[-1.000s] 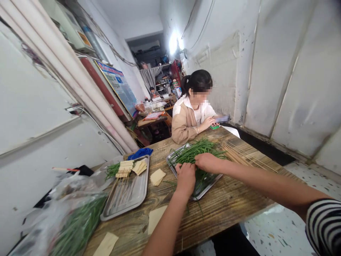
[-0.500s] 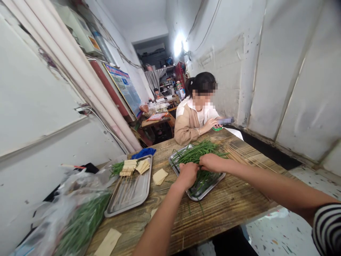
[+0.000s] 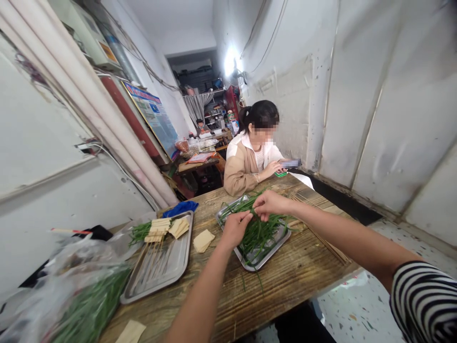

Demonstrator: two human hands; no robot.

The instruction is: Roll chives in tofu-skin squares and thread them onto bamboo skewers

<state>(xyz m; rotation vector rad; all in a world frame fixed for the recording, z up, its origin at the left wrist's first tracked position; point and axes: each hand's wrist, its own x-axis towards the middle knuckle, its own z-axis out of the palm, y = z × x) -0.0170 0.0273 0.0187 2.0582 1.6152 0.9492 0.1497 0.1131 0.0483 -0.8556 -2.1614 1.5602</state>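
Separating green stalks (image 3: 259, 240) seems the present step: nearer is the left hand (image 3: 235, 228), farther the right hand (image 3: 273, 204), both pinched closed, apparently on a few, above the metal tray (image 3: 272, 253) where the others lie; next move calls for gentle grip

Lamp (image 3: 232, 62) glares white; far doorway (image 3: 193, 70) dim; frame edges stretched, softened.

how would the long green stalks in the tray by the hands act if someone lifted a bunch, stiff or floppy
The green stalks would probably flop, since several curve within the tray. They look thin, so likely light. Lying crossed in a heap, they may come up tangled.
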